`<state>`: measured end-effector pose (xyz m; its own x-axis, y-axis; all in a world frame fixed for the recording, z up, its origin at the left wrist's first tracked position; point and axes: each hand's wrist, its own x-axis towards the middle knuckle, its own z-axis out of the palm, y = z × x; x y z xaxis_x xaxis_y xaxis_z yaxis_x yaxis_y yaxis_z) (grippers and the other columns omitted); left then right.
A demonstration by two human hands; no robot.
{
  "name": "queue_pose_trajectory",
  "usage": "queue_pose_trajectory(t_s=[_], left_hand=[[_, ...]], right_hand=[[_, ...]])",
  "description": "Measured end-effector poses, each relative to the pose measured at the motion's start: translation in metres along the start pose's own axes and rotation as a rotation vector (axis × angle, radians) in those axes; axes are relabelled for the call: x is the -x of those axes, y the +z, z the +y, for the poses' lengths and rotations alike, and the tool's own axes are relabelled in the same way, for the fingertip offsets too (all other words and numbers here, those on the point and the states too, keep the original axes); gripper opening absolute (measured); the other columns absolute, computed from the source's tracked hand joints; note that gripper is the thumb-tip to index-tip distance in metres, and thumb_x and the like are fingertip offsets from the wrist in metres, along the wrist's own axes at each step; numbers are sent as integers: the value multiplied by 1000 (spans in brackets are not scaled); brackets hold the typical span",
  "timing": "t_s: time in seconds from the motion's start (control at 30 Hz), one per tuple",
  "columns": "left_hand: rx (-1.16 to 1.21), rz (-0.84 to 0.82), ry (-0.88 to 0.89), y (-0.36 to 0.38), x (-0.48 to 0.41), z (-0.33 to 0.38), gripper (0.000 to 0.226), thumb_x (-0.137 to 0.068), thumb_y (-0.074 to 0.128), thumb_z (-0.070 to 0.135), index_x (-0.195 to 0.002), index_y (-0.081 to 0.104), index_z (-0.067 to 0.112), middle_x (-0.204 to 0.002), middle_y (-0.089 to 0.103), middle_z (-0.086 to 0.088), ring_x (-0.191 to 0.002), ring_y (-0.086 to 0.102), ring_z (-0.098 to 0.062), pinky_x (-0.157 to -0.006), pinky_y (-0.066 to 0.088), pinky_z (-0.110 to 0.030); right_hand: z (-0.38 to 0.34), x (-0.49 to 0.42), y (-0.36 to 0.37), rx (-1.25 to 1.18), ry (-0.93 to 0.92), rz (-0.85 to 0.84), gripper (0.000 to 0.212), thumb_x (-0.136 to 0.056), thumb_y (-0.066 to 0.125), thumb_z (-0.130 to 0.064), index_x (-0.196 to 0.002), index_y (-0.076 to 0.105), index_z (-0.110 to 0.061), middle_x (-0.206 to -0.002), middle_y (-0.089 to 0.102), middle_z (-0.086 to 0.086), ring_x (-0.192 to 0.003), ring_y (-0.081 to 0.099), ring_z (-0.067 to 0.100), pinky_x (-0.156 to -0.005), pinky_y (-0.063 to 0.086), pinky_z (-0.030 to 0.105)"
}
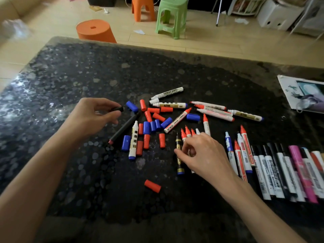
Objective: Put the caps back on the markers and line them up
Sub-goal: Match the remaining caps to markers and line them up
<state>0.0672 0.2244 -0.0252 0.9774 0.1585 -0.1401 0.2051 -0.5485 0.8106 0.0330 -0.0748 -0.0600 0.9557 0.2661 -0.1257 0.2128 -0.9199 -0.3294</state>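
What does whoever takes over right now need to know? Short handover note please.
Left hand: pinching a black cap.
Right hand: fingers on the black-and-gold marker, grip unclear.
Done: capped markers lined up at right.
Left: uncapped red-tipped markers, loose red and blue caps mid-table, one stray red cap nearer you. Cap them, then add to the row.

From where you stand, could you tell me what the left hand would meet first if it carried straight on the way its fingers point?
Probably the blue cap, just past the black cap pinched in the left hand; the hand's height above the table is unclear.
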Motion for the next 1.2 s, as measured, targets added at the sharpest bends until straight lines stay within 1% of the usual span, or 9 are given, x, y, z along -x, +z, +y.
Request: queue_pose_trajectory(t_s=[0.1,0.23,0.4,0.53,0.7,0.93,1.1,1.17,1.2], left_hand=[[-62,-40,-47,3,-2,-3,14,-89,78,25,-102,72,25,-91,78,7,-78,74,-4,-75,53,-27],[-262,-99,-132,13,-9,-20,23,-95,70,27,-108,52,24,-105,72,0,-92,71,-21,-90,55,-46],[-369,-226,-175,26,-10,-25,16,-106,44,19,-118,35,13,-100,59,-6,-81,62,-18,-71,46,-34],[-578,-255,-155,29,-11,-24,33,-98,62,42,-115,48,19,-94,58,2,-93,61,-22,-82,47,-36],[-660,-229,-213,32,-14,-24,34,-92,65,53,-98,62,20,-93,67,-5,-88,63,-24,-72,48,-35],[-299,-270,-83,34,-12,-6,22,-96,62,44,-96,65,22,-84,73,-2,-75,72,-18,-72,57,-41],[-195,-443,112,61,10,27,19,-95,64,46,-94,71,28,-85,73,2,-79,70,-15,-81,58,-41],[-211,-507,168,79,18,35,27,-92,62,57,-95,69,31,-87,71,7,-80,68,-10,-91,56,-44],[-233,-523,187,89,21,39,30,-90,60,62,-96,68,34,-87,70,10,-82,67,-7,-100,52,-37]], right_hand=[[2,-1,-1,-8,13,27,27,-95,63,-57,-79,57,-37,-76,50,-17,-79,45,3,-62,34,20],[5,-1,-2,-25,32,66,20,-96,63,-53,-85,61,-37,-77,52,-15,-80,47,3,-65,36,21],[7,0,-4,-30,44,75,15,-98,63,-50,-90,64,-37,-78,52,-15,-81,48,4,-64,33,17],[10,0,-5,-30,44,96,16,-99,62,-48,-91,66,-34,-77,53,-16,-85,49,4,-70,39,24],[13,2,-9,-39,72,99,18,-99,62,-48,-87,63,-35,-76,51,-16,-84,48,4,-62,31,16],[20,2,-10,-46,86,109,12,-100,62,-45,-101,66,-34,-85,57,-16,-86,51,2,-64,34,13],[14,1,-11,-529,127,38,23,-96,66,-50,-114,71,-36,-96,69,-17,-91,64,-4,-73,47,13],[9,1,-10,-794,167,-9,26,-96,67,-49,-115,74,-33,-101,75,-15,-97,68,-7,-81,53,16],[8,1,-9,-863,179,-10,25,-97,66,-47,-114,74,-31,-102,76,-14,-97,69,-5,-82,55,16]])
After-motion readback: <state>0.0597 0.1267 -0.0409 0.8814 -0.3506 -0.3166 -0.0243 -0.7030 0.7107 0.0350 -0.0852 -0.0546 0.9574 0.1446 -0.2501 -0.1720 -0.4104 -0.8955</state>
